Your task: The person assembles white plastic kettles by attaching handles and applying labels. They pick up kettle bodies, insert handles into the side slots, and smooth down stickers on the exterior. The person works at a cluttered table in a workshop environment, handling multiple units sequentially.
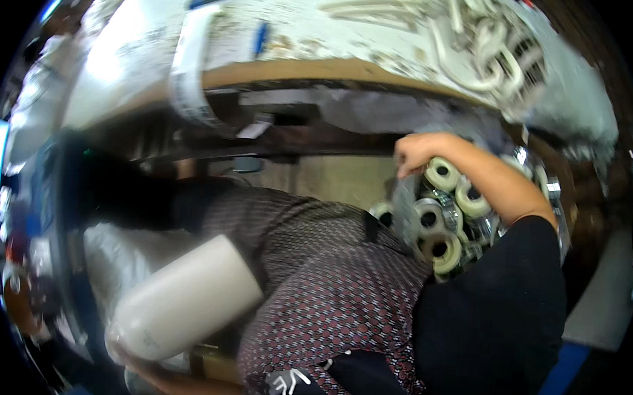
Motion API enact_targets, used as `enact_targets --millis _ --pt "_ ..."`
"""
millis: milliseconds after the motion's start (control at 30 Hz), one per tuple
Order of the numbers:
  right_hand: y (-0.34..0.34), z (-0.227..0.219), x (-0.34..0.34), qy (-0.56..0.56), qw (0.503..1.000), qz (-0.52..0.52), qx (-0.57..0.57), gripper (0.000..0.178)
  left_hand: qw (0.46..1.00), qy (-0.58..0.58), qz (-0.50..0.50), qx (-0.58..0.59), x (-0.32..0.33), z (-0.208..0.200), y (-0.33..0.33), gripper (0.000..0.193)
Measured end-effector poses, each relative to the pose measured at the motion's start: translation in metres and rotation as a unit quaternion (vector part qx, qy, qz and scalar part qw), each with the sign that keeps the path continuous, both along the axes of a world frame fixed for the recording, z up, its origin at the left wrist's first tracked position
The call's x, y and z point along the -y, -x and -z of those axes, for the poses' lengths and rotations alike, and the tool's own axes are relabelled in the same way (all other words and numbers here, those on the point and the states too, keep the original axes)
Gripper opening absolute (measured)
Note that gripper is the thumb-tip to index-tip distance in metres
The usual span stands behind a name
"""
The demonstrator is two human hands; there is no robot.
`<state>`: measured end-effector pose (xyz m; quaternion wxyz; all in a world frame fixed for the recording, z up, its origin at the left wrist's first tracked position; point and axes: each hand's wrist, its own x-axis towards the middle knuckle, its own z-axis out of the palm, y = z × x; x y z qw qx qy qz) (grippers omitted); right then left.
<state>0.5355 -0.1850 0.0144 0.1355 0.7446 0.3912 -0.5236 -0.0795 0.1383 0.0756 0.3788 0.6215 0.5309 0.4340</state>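
At the lower left, a large smooth cream-white cylinder (188, 298) lies slanted beside my lap. My left hand (122, 351) cups its lower end, and most of the fingers are hidden behind it. On the right, my bent right arm reaches to a clear plastic bag (405, 210) full of rolls. The fingers of my right hand (419, 151) are curled closed at the bag's upper edge. Just below that hand are several pale tape-like rolls (442, 173) with hollow cores, some wrapped in shiny film.
Ahead stands a white-topped table (296, 20) with a worn brown edge. A pale strip (189, 65) with a blue end hangs over it, near a blue pen-like object (260, 38). Tangled off-white cords (485, 56) are heaped at the far right. White plastic sheeting (112, 256) lies left.
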Motion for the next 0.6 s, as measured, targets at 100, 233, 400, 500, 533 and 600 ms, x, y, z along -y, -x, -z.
enact_targets --millis 100,233,400,500,533,600 --pt "-0.023 0.041 0.152 0.118 0.964 -0.075 0.225 0.043 0.946 -0.206 0.043 -0.245 -0.070 0.046 0.073 0.054" --pt "-0.027 0.149 0.251 -0.097 0.913 0.279 0.280 0.080 0.998 -0.027 0.052 -0.018 -0.053 0.028 0.027 0.050" --pt "-0.008 0.257 0.257 0.081 0.943 0.169 0.273 0.073 0.989 0.075 -0.015 0.126 -0.024 0.037 0.043 0.043" --pt "-0.082 0.302 0.318 0.095 0.912 0.035 0.397 0.092 0.976 0.107 -0.134 0.132 0.012 0.045 0.003 0.039" --pt "-0.037 0.276 0.223 0.115 0.939 0.168 0.276 0.100 0.986 0.050 -0.108 0.115 0.042 -0.003 0.002 0.040" --pt "-0.058 0.267 0.232 0.147 0.935 0.188 0.262 0.084 0.972 0.099 -0.110 0.185 0.050 0.010 0.024 0.040"
